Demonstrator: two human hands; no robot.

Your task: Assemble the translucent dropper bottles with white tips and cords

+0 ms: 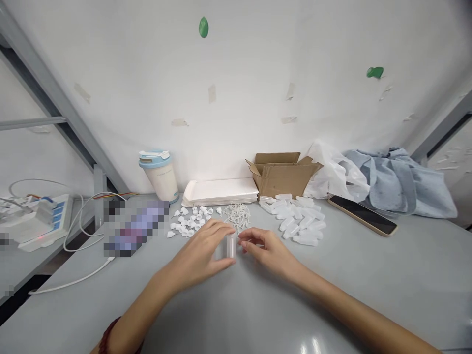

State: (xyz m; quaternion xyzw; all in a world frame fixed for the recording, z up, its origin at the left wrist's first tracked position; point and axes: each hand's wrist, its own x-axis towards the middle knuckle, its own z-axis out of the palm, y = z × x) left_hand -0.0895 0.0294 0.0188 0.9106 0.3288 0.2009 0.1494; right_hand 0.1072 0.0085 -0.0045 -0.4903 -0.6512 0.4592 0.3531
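Note:
My left hand [201, 253] is closed around a small clear plastic bottle [230, 246], held upright just above the grey table [405, 280]. My right hand [267, 248] is right beside it, fingers pinched at the bottle's top; whether they hold a small part is too tiny to tell. Behind my hands lie a scatter of small white caps [190, 221], a heap of thin white stoppers [238, 214] and a pile of clear empty bottles [297, 219].
At the back stand a lidded cup [160, 174], a stack of white trays [221, 191], an open cardboard box [282, 174], a white plastic bag [337, 174] and a blue cloth bag [401, 182]. A phone [363, 215] lies right. A power strip [37, 221] and cables sit left.

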